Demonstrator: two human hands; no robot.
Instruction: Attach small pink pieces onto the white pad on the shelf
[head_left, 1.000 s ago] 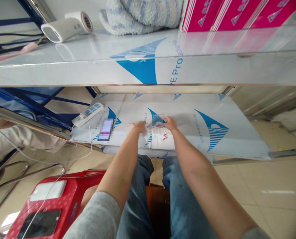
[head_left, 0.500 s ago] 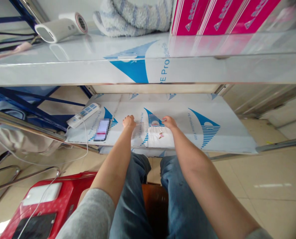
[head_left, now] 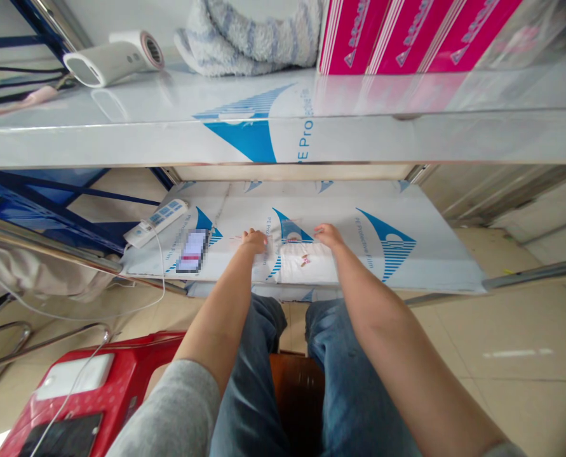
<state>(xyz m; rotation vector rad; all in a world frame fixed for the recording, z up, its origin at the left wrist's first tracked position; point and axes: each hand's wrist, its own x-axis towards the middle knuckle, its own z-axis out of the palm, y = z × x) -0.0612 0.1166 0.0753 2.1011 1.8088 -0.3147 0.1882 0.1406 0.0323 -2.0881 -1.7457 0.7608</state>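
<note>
A flat clear plastic bag (head_left: 293,230) lies on the film-covered lower shelf, with a white folded item (head_left: 309,265) in its near part. A small pink and brown motif shows on the white item. My right hand (head_left: 329,235) is at the bag's upper right corner, its fingertips slightly apart and pointing left. Left of the bag, my left hand (head_left: 255,241) rests low over the shelf with curled fingers. A faint thin pinkish strip shows beside these fingers; whether they hold it is unclear.
A phone (head_left: 192,251) and a white power strip (head_left: 156,222) with a cable lie on the left. Above runs an upper shelf edge (head_left: 359,136) bearing a white hair dryer (head_left: 114,59), a striped towel (head_left: 258,38) and pink boxes (head_left: 397,38). A red stool (head_left: 130,362) stands lower left.
My left hand has shifted slightly right and toward me, and its fingers have turned. The right hand has eased a little right, off the bag's edge. The view has shifted slightly.
</note>
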